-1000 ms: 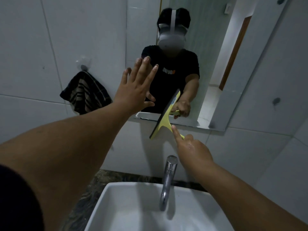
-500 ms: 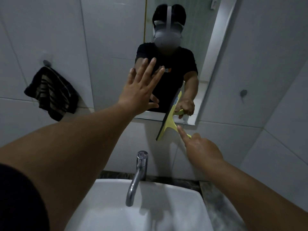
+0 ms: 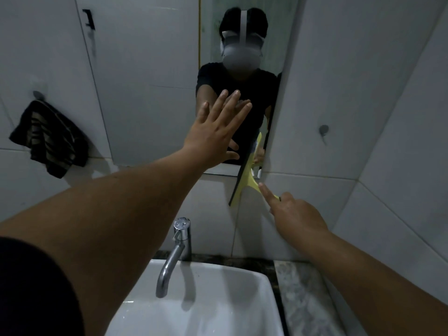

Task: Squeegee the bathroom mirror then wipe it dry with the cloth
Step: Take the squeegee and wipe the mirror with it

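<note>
Squeegee stroke ending at the mirror's lower right corner.

Right hand (image 3: 295, 214) clamped on the handle of the yellow squeegee (image 3: 244, 183), index finger laid along it; blade past the bottom edge of the mirror (image 3: 150, 93), half on the tile below. Left hand (image 3: 218, 132) flat, fingers spread, at the glass, holding nothing. Cloth (image 3: 48, 139) on a wall hook, well left of the mirror. Best to lift off cleanly, restart at the top, overlap the next pass, keep even pressure and steady tilt. Sink (image 3: 194, 309) below catches drips.
</note>
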